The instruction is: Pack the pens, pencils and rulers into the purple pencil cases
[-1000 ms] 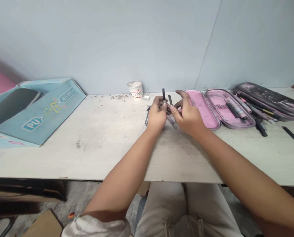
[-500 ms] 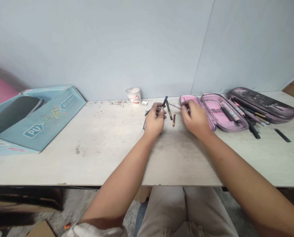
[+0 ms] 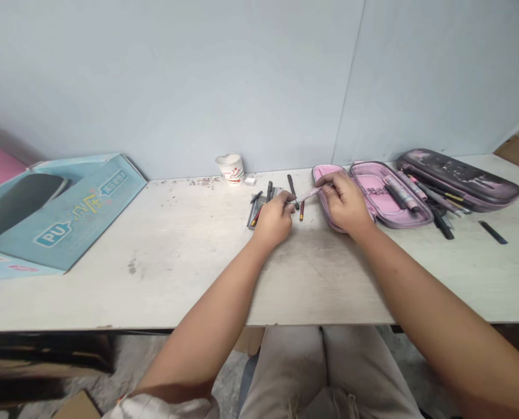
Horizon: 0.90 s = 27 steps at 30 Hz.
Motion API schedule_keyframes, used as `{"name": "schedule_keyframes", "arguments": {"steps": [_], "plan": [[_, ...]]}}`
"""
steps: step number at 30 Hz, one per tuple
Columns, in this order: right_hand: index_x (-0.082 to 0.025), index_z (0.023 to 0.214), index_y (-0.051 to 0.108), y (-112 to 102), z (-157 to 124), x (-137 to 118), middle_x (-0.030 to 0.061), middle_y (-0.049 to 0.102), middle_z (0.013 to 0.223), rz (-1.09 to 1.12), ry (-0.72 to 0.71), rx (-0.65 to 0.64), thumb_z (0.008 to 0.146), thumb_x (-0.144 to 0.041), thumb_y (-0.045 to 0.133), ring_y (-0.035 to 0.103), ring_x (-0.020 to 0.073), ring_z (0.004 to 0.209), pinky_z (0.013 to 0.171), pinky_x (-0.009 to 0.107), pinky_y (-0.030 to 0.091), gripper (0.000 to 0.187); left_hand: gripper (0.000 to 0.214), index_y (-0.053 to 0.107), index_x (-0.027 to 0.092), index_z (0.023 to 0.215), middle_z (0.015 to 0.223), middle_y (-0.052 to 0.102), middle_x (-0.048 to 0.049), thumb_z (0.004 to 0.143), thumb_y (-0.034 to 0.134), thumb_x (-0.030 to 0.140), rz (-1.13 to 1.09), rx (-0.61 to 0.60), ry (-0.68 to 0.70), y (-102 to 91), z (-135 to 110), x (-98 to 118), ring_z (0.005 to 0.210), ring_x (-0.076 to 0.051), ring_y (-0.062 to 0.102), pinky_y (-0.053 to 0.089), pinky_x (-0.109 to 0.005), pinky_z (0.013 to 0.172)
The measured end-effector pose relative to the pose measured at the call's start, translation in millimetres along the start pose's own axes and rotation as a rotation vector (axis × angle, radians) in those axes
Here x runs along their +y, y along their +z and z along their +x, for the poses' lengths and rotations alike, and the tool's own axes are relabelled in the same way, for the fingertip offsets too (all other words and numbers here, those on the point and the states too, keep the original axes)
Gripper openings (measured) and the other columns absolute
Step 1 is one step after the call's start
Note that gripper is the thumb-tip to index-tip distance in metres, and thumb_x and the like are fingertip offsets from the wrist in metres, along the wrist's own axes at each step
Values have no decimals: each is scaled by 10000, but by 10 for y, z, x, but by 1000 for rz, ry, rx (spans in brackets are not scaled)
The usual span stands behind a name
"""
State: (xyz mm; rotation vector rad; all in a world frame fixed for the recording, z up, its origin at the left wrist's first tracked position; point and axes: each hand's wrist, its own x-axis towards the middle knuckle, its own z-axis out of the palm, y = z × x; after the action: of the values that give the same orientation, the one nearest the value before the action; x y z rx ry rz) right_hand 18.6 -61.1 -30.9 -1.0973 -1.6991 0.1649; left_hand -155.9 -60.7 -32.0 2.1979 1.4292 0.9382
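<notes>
Head view: the left hand (image 3: pixel 274 221), fingers closed, appears to pinch one end of a slim, pale, straight pen (image 3: pixel 307 195); the right hand (image 3: pixel 344 201) grips its other end. The pen is held above the pale, flat tabletop (image 3: pixel 198 262), left of the open, pink-lined, zipped pencil case (image 3: pixel 379 203). Step in hand, as judged: two-handed handling of the pen. Moving it calls for one grip releasing cleanly.

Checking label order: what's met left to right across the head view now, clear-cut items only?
Light-blue cardboard box → white paper cup with red print → small white block → left hand → pale slim pen → right hand → black-and-pink oblong pencil case
</notes>
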Motion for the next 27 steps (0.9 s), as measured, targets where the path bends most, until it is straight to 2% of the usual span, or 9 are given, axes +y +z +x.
{"name": "schedule_keyframes", "arguments": {"steps": [3,6,8,12,14,17,22,25,27], "plan": [[-199,815,572,22,-19,-40,4,585,657,-63,129,-42,829,-321,458,521,156,634,610,266,375,168,170,503,191,961,790,639,-20,815,436,133,-49,25,2,1,-8,-1,793,-163,592,429,-297,765],[-199,595,520,-5,-9,-18,-16,435,479,-180,248,-71,858,-491,385,440,139,519,544,269,314,416,203,471,194,1000,848,636,-32,811,441,125,-59,36,32,3,-1,-9,834,-167,589,428,-307,791],[-197,609,531,-33,8,12,-10,457,501,-130,266,-112,869,-517,336,453,138,528,548,268,320,456,202,472,193,1000,877,633,-41,813,439,126,-47,26,49,5,5,-9,860,-173,585,424,-319,813],[-202,947,566,-70,30,32,-22,579,655,107,229,-196,841,-449,430,500,125,565,579,253,371,301,235,471,194,1012,883,634,-40,807,421,92,-74,18,67,9,6,-3,873,-168,590,424,-313,826],[-191,863,582,-78,29,20,-27,556,601,60,241,-199,819,-442,469,492,123,552,577,253,368,279,253,471,196,1019,888,633,-40,802,419,78,-87,19,72,9,0,0,878,-164,593,426,-306,826],[-178,645,557,-85,24,11,-15,496,504,-19,298,-182,835,-515,411,477,126,530,553,257,348,413,253,474,187,1025,903,636,-52,803,421,77,-88,5,79,9,-9,1,879,-168,594,426,-310,828],[-185,956,560,-79,32,39,-22,590,642,194,240,-241,816,-451,483,517,119,577,585,244,383,310,251,467,186,1036,912,641,-58,813,412,86,-83,5,78,12,-7,-11,880,-173,590,426,-316,822],[-173,752,580,-82,36,49,-23,536,531,83,295,-219,826,-476,454,509,125,537,576,256,377,337,266,455,190,1051,917,638,-56,810,411,85,-67,-1,79,22,-1,-18,882,-176,592,425,-315,817],[-168,716,580,-87,34,51,-14,536,536,71,304,-220,839,-500,417,510,127,540,569,259,375,390,269,452,192,1055,943,633,-63,810,411,88,-56,-5,79,30,1,-18,885,-180,593,427,-317,811]]}}
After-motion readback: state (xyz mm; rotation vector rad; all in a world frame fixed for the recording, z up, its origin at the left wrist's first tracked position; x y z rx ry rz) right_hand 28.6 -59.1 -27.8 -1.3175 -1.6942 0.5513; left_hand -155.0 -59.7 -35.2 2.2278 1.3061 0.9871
